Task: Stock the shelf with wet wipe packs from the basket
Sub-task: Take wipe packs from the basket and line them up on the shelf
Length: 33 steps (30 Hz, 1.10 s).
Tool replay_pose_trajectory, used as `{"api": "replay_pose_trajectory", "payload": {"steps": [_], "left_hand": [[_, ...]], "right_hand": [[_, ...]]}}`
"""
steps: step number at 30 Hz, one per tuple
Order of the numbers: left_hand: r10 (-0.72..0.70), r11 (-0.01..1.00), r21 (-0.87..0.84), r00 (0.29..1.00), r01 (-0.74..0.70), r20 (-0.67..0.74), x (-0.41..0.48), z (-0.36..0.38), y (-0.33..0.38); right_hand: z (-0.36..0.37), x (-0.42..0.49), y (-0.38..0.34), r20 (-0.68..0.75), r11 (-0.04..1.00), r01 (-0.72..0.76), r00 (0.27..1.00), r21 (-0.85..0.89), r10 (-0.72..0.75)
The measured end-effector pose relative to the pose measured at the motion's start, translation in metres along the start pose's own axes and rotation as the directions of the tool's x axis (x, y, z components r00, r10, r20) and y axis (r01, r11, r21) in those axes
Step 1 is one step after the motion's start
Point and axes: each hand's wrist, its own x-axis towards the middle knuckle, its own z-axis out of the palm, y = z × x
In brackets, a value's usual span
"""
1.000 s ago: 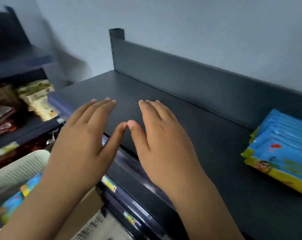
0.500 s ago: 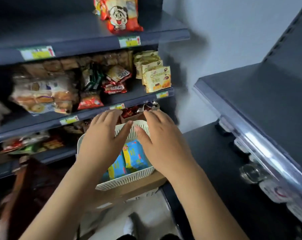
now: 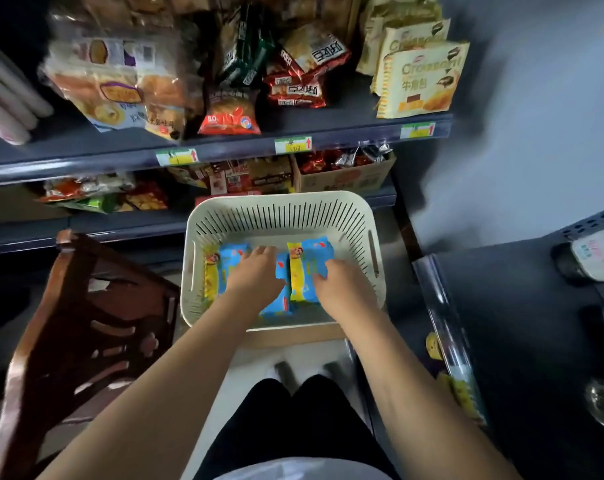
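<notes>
My left hand point(image 3: 255, 273): lies on the wet wipe packs point(image 3: 307, 268), fingers fairly straight, gripping nothing.
My right hand point(image 3: 342, 287): fingertips bent onto the right-hand pack's edge; I cannot tell whether they clamp it.
Packs: flat inside the cream basket point(image 3: 279, 200).
Basket: on a cardboard box point(image 3: 293, 336), before the snack shelves point(image 3: 328, 133).

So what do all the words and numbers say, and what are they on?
"Croissant": on the cream pack, at the right end of the shelf.
"牛角包": on the same pack, just below.
"80": on the red snack bag.
Shelf price tags, wet wipe packs, other bags: too blurred to read.
</notes>
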Motion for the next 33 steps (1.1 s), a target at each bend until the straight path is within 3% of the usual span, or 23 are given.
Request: {"api": "replay_pose_trajectory", "payload": {"steps": [4,9,16,19,23,28,33], "left_hand": [[-0.038,0.989,0.144,0.999,0.037,-0.001,0.029,0.022,-0.017],[0.025,0.974,0.227,0.999,-0.015,-0.042,0.041,0.026,-0.029],[0.099,0.976,0.196,0.995,-0.094,-0.014,0.037,0.016,-0.028],[0.174,0.982,0.071,0.985,-0.173,-0.012,0.031,-0.002,-0.026],[0.263,0.948,-0.157,0.960,-0.276,-0.099,0.010,-0.042,-0.018],[0.268,0.784,-0.539,0.951,-0.308,-0.154,-0.023,-0.099,0.019],[0.307,0.563,-0.715,0.908,-0.415,-0.285,-0.070,-0.140,0.073]], "right_hand": [[0.029,0.026,-0.002,-0.029,0.996,-0.070,0.997,-0.052,0.069],[0.047,0.043,-0.010,-0.070,0.974,-0.225,0.972,0.003,0.225],[0.050,0.052,-0.004,-0.048,0.939,-0.278,0.955,0.204,0.293],[0.043,0.039,-0.003,-0.067,0.876,-0.215,0.961,0.432,0.268],[0.010,0.003,-0.003,-0.302,0.825,-0.012,0.928,0.565,0.220],[-0.070,-0.061,-0.009,-0.552,0.850,0.151,0.814,0.504,0.182],[-0.139,-0.126,-0.011,-0.771,0.912,0.283,0.634,0.298,0.055]]}}
